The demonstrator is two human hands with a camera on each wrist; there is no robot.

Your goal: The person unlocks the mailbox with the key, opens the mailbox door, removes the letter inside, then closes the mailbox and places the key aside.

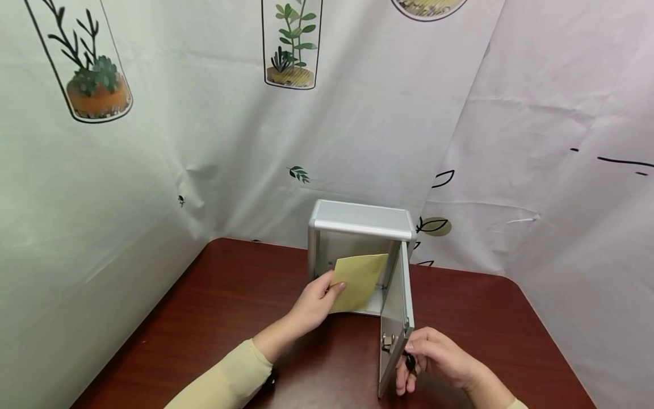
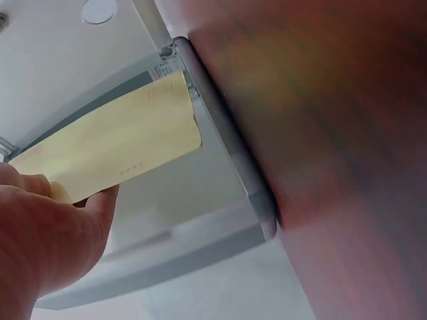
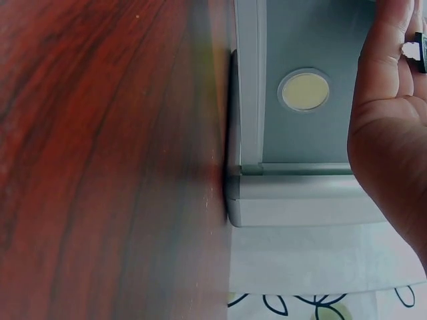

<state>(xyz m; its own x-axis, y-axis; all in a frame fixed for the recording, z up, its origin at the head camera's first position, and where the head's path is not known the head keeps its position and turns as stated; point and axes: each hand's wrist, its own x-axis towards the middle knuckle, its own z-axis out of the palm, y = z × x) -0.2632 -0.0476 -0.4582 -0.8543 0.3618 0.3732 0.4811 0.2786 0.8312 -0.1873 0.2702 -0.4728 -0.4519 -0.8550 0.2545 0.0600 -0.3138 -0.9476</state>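
While the head view shows the left hand (image 1: 313,300) pinching a yellow paper (image 1: 360,278) by its near edge at the open mouth of the silver box (image 1: 363,216), the right hand (image 1: 443,357) is at the door (image 1: 395,304), its exact hold impossible to tell. Seen from the left wrist, the paper looks light, thin and easily creased, so a flat edge pinch should suit it; anything else in the box is unclear. From the right wrist, a key (image 3: 411,51) shows against the fingers, near a pale yellow disc (image 3: 305,91).
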